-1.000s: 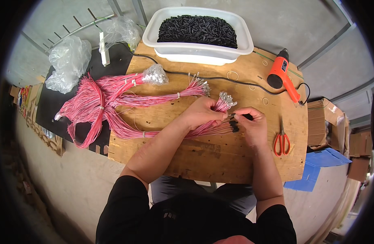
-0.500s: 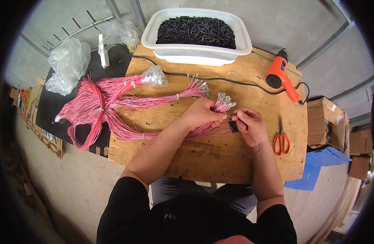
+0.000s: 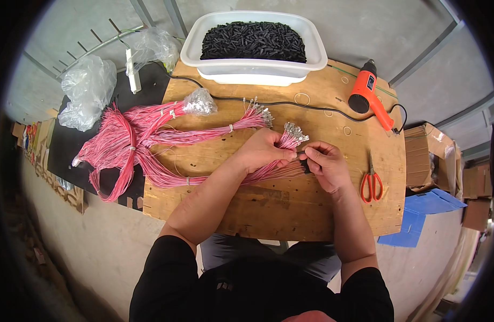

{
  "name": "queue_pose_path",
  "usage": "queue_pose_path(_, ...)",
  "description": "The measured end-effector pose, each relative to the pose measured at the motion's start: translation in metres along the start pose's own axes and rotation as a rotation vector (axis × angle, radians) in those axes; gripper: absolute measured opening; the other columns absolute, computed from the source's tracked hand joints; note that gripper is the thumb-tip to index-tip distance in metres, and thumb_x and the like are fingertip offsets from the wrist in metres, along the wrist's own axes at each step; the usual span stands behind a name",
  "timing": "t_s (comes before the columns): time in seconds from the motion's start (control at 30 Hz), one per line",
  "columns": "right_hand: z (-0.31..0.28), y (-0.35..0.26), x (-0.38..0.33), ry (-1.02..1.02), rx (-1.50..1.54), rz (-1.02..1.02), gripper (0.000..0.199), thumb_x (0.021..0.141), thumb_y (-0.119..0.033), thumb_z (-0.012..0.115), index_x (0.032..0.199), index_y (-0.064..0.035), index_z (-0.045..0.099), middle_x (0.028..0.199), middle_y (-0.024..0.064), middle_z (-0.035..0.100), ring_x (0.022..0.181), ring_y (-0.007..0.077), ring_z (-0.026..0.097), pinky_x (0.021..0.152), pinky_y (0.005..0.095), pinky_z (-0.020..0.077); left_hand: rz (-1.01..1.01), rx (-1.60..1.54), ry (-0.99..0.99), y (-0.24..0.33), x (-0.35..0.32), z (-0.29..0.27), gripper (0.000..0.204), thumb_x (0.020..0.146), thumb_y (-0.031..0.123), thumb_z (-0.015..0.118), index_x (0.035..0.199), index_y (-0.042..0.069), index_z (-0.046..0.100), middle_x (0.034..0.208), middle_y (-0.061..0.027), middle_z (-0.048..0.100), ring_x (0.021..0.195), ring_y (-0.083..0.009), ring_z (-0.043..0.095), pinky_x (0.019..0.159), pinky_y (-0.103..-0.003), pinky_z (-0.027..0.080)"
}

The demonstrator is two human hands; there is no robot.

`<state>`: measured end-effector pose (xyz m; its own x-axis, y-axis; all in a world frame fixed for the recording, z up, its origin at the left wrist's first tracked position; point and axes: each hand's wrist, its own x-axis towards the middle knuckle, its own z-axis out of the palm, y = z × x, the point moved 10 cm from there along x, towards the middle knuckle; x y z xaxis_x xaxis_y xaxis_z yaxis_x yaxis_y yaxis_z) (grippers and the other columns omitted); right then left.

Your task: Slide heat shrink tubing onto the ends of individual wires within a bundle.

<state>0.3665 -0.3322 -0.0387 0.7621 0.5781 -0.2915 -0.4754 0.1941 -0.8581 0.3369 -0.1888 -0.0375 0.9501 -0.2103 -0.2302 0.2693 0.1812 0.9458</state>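
Note:
My left hand (image 3: 262, 151) is closed around a bundle of pink wires (image 3: 268, 170). Silvery-white ends (image 3: 294, 133) of these wires fan out above its fingers. Close beside it, the thumb and forefinger of my right hand (image 3: 327, 165) pinch a small black sleeve (image 3: 301, 153) against a wire tip by my left fingertips. More dark sleeves sit partly hidden under my right fingers, where copper-coloured wires run. To the left, the bundle joins a large heap of pink wires (image 3: 110, 145) bound with ties.
A white plastic tub (image 3: 316, 65) of short black sleeves (image 3: 255, 43) stands at the back. An orange heat gun (image 3: 375, 102) and red-handled scissors (image 3: 371, 186) lie on the right. A black cable (image 3: 247, 102) crosses the wooden table (image 3: 247, 212). Clear plastic bags (image 3: 88, 91) lie far left.
The view has shifted slightly. My right fingertips have come a little closer to my left hand, with the black sleeve still pinched. My left hand keeps its hold on the wires.

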Motion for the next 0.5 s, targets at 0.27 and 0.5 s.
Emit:
queue_pose_path(0.27,0.0019,-0.0009,-0.0009,-0.015,0.051,0.030,0.015,0.095,-0.011,0.070,0.103,0.0010,0.067,0.087,0.0095,0.071,0.058,0.0047,0.045,0.053,0.0186,0.0363,0.009,-0.024,-0.012,0.0002,0.0010,0.0020,0.011,0.085,0.003,0.077,0.088,-0.006,0.070,0.076,-0.0070,0.068,0.066,-0.0118,0.062,0.058,-0.027,0.051)
queue_pose_path(0.5,0.0046,0.0016,-0.0009,-0.048,0.061,0.056,0.014,0.095,-0.010,0.069,0.103,0.0011,0.068,0.087,0.0085,0.071,0.057,0.0050,0.045,0.052,0.0182,0.0355,0.010,0.047,-0.007,0.0012,0.0007,0.0015,0.015,0.086,0.007,0.078,0.093,-0.003,0.071,0.080,-0.0057,0.069,0.067,-0.0113,0.062,0.061,-0.026,0.052)
